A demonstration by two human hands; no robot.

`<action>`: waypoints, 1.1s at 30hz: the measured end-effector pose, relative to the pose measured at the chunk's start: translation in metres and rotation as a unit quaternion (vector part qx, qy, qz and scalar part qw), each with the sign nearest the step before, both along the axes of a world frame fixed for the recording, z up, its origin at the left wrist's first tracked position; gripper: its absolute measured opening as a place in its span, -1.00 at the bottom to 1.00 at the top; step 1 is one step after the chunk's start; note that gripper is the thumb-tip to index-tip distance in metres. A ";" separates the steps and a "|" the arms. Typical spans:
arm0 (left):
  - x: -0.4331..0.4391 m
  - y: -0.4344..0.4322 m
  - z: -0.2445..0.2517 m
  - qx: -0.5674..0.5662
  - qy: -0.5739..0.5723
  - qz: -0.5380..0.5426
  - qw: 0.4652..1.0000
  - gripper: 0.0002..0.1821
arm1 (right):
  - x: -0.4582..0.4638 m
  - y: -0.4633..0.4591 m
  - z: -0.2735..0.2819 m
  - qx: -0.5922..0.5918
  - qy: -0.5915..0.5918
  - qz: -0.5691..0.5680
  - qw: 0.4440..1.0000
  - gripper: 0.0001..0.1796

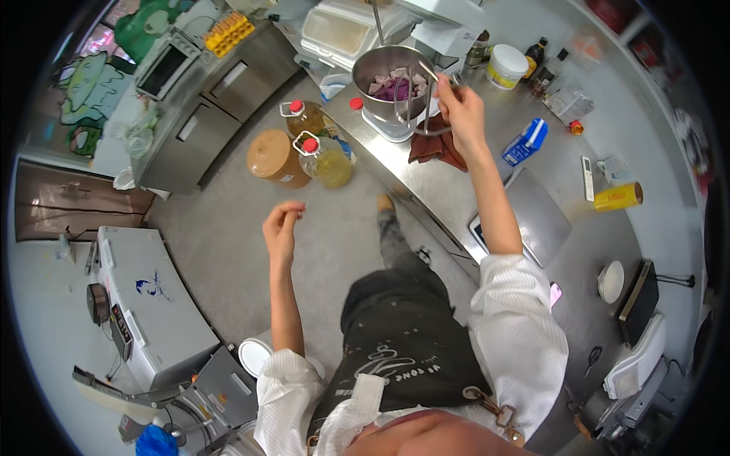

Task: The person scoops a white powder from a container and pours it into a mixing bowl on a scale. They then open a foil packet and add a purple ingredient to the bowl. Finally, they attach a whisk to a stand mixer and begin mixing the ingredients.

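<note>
My right hand (465, 111) is raised beside a stainless steel mixing bowl (373, 65) and grips a thin metal frame (428, 105) by a pale end. The frame has upright bars and a curved lower rim; its exact kind is unclear. It overlaps the bowl's right side from here, and I cannot tell whether the two touch. Inside the bowl lie a purple mass (393, 89) and pale pinkish chunks (401, 73). The bowl stands over a white base (390, 129) on the steel worktop (439, 188). My left hand (280, 228) hangs above the floor, fingers drawn together, holding nothing.
A brown cloth (436, 148), a blue carton (524, 141), a steel lid-like panel (539, 216) and a yellow roll (619, 196) lie on the worktop. Large oil jugs (328, 165) and a lidded brown bucket (274, 157) occupy the floor near its corner. A chest freezer (154, 302) stands left.
</note>
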State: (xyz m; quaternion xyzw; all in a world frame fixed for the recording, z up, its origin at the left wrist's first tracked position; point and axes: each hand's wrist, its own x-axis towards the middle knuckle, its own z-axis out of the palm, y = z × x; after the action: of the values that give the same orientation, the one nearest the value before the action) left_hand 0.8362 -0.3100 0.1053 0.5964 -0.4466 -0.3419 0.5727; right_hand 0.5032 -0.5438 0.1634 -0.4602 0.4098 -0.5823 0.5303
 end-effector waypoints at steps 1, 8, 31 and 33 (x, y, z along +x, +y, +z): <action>0.004 -0.026 -0.009 0.037 0.015 0.002 0.999 -0.83 | 0.016 -0.034 -0.012 0.005 -0.008 -0.001 1.000 -0.75; 0.057 -0.261 -0.004 0.106 0.007 -0.086 0.991 -0.88 | 0.081 -0.195 -0.065 0.164 0.055 -0.070 0.982 -0.69; -0.136 -0.630 0.116 -0.451 -0.057 -0.488 0.745 -0.67 | 0.122 -0.234 -0.046 0.299 0.062 -0.240 0.922 -0.67; -0.137 -0.635 0.116 -0.432 -0.034 -0.531 0.728 -0.61 | 0.119 -0.236 -0.048 0.276 0.051 -0.234 0.931 -0.68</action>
State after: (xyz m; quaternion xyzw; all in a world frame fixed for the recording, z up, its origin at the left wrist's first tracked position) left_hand 0.6996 -0.9451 0.2212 -0.0388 -0.8092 -0.3400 0.4776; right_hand 0.6220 -0.7795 0.1149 -0.2161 0.6771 -0.5294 0.4632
